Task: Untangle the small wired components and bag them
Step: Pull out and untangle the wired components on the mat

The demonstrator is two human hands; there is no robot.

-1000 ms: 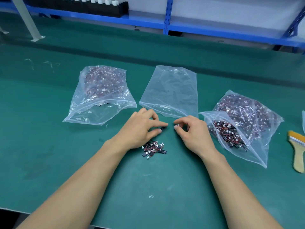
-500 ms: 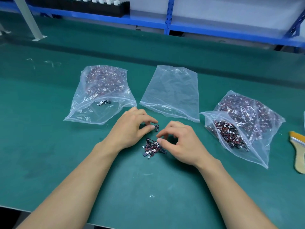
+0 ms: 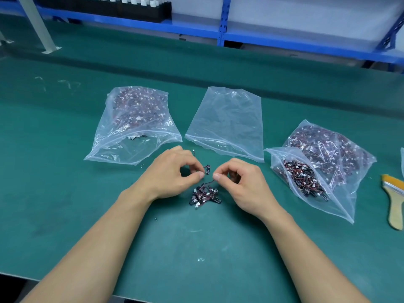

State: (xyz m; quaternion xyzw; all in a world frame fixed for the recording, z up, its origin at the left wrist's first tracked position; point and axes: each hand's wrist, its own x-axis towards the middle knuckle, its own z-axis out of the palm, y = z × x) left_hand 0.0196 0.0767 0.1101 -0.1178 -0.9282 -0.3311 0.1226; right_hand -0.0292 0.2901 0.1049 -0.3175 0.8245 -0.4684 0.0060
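Compared with half a second earlier, the right hand (image 3: pixel 244 182) is drawn back from the tangled pile (image 3: pixel 204 196) with a thin wire pinched in its grip; the wire runs down into the pile. The left hand (image 3: pixel 172 171) is closed on a small black wired component (image 3: pixel 207 169), now raised clear of the pile. One piece is judged to be nearly separated; bagging is not yet done. An empty clear bag (image 3: pixel 227 121) lies flat just beyond the hands. A filled bag (image 3: pixel 133 123) is noted to the left, two more (image 3: pixel 323 165) to the right, mouths open. The desk (image 3: pixel 65 204) is covered by green matting. A brush (image 3: pixel 393 200) lies at the right edge. Blue shelving (image 3: pixel 223 29) stands behind.
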